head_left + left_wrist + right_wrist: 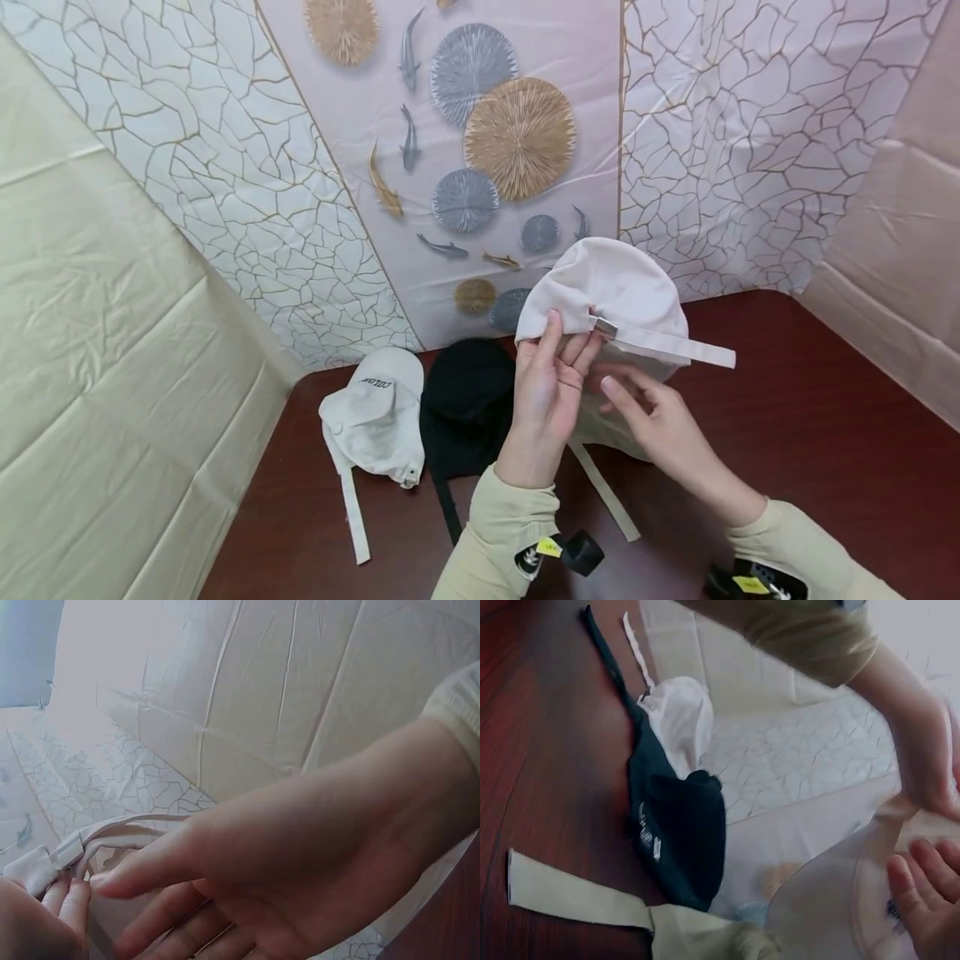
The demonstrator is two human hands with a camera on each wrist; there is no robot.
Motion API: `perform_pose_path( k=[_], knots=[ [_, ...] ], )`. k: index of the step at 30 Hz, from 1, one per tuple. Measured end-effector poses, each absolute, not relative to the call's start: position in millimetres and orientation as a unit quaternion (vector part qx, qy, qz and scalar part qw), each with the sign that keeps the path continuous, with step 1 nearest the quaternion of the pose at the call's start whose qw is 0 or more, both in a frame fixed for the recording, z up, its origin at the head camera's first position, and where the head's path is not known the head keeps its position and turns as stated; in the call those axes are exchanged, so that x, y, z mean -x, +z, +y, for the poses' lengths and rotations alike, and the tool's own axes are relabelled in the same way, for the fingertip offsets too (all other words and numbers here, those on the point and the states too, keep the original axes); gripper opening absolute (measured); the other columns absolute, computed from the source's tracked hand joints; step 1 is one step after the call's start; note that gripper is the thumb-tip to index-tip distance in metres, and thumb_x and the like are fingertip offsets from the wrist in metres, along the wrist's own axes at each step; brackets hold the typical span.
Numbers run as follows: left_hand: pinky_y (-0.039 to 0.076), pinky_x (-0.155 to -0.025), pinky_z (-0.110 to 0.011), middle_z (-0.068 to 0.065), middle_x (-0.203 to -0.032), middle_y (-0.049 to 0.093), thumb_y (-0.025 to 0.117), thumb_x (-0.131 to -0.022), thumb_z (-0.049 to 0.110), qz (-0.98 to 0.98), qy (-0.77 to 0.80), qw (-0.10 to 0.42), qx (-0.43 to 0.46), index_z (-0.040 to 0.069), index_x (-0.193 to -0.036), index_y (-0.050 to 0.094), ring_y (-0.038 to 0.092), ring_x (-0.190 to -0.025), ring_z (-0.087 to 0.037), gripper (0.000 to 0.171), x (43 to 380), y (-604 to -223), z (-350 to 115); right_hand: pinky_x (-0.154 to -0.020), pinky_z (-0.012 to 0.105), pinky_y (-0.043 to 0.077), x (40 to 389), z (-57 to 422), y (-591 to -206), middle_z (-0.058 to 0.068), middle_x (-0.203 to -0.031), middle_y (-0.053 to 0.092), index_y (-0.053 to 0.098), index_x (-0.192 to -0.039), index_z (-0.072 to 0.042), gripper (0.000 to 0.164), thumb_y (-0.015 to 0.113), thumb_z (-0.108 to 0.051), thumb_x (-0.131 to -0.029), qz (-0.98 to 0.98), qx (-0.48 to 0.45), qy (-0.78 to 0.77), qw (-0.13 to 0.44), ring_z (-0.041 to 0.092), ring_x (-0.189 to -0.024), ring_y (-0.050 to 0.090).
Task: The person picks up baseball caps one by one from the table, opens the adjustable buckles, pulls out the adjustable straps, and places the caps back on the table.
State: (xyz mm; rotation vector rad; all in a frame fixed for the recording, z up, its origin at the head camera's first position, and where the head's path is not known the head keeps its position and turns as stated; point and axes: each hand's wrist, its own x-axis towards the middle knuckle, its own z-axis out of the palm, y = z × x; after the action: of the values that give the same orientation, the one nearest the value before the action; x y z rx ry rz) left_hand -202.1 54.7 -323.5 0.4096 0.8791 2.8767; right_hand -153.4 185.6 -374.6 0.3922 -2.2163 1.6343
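My left hand (551,383) holds a pale pinkish-white baseball cap (622,279) above the table, thumb and fingers pinching its back edge beside a metal buckle (604,327). The cap's strap passes through the buckle, its free end sticking out to the right. Below the rim is my right hand (660,417), fingers loosely extended, gripping nothing that I can see. The left wrist view shows the right hand (300,862) with its thumb close to the strap; whether it touches the cap is unclear. A beige cap (697,934) lies beneath, partly hidden by the hands in the head view.
On the dark red table (810,400), a white cap (375,425) with dark lettering lies at the left. Next to it sits a black cap (468,408). Both have straps hanging toward the front. Patterned cloth (225,167) screens the back and sides.
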Motion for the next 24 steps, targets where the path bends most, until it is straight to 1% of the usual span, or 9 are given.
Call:
perform_pose_path(
  k=[2,4,6,8,10,12,16,21,24],
  knots=[
    [0.053,-0.093,-0.037,-0.019,-0.122,0.066,0.047,-0.108,0.015,0.291,0.946,0.054,-0.136,-0.001,-0.138,0.048,0.068,-0.110,-0.024,0.034,203,-324,54,-0.084,0.024,0.054,160,186,-377,0.009,-0.125,0.068,0.056,-0.137,0.003,0.035,0.048,-0.015,-0.107,-0.730,-0.151,0.642,0.179,0.012,-0.100,0.069],
    [0.053,-0.093,-0.038,-0.019,-0.124,0.065,0.047,-0.108,0.016,0.292,0.945,0.055,-0.135,-0.002,-0.138,0.048,0.067,-0.111,-0.025,0.035,204,-323,54,-0.095,0.027,0.050,166,187,-377,0.009,-0.134,0.063,0.047,-0.142,0.007,0.038,0.041,-0.010,-0.109,-0.637,-0.205,0.722,0.175,0.015,-0.116,0.064],
    [0.053,-0.093,-0.038,-0.020,-0.125,0.065,0.047,-0.108,0.015,0.294,0.945,0.055,-0.135,-0.003,-0.138,0.048,0.067,-0.111,-0.025,0.035,204,-323,53,-0.104,0.032,0.045,172,188,-375,0.007,-0.139,0.059,0.044,-0.144,0.005,0.039,0.033,-0.007,-0.109,-0.539,-0.267,0.783,0.156,0.018,-0.128,0.056],
    [0.053,-0.092,-0.037,-0.020,-0.124,0.066,0.047,-0.108,0.015,0.297,0.944,0.054,-0.135,-0.003,-0.138,0.048,0.068,-0.110,-0.024,0.035,205,-323,52,-0.109,0.037,0.041,177,188,-373,0.008,-0.143,0.056,0.044,-0.145,0.001,0.041,0.028,-0.006,-0.109,-0.466,-0.321,0.814,0.135,0.022,-0.135,0.050],
    [0.054,-0.090,-0.035,-0.018,-0.120,0.067,0.047,-0.108,0.015,0.300,0.943,0.052,-0.132,-0.004,-0.136,0.049,0.069,-0.108,-0.023,0.034,206,-323,51,-0.110,0.039,0.039,181,186,-370,0.011,-0.142,0.056,0.047,-0.144,0.001,0.043,0.024,-0.004,-0.108,-0.422,-0.356,0.824,0.128,0.025,-0.135,0.050],
    [0.056,-0.087,-0.032,-0.016,-0.116,0.069,0.047,-0.108,0.014,0.303,0.943,0.048,-0.128,-0.004,-0.135,0.051,0.070,-0.104,-0.021,0.033,207,-324,50,-0.111,0.040,0.038,184,184,-366,0.013,-0.139,0.058,0.050,-0.141,0.004,0.043,0.025,-0.001,-0.107,-0.391,-0.368,0.834,0.130,0.026,-0.132,0.052],
    [0.057,-0.083,-0.030,-0.014,-0.109,0.071,0.048,-0.107,0.012,0.313,0.942,0.038,-0.116,-0.005,-0.131,0.053,0.071,-0.100,-0.018,0.030,210,-324,48,-0.110,0.040,0.041,188,178,-361,0.016,-0.128,0.065,0.059,-0.129,0.011,0.039,0.029,0.005,-0.104,-0.336,-0.355,0.859,0.152,0.027,-0.124,0.060],
    [0.056,-0.086,-0.031,-0.017,-0.117,0.069,0.048,-0.107,0.009,0.338,0.933,0.026,-0.118,-0.007,-0.133,0.052,0.069,-0.105,-0.020,0.031,213,-326,45,-0.099,0.037,0.050,191,171,-356,0.017,-0.113,0.071,0.068,-0.110,0.012,0.030,0.040,0.008,-0.101,-0.291,-0.287,0.892,0.194,0.024,-0.107,0.068],
    [0.054,-0.090,-0.033,-0.020,-0.122,0.066,0.051,-0.105,0.008,0.361,0.924,0.018,-0.126,-0.006,-0.135,0.050,0.067,-0.108,-0.021,0.033,216,-327,42,-0.097,0.037,0.052,192,169,-352,0.016,-0.109,0.071,0.069,-0.107,0.012,0.029,0.041,0.013,-0.098,-0.285,-0.266,0.897,0.208,0.023,-0.103,0.069]
  ],
)
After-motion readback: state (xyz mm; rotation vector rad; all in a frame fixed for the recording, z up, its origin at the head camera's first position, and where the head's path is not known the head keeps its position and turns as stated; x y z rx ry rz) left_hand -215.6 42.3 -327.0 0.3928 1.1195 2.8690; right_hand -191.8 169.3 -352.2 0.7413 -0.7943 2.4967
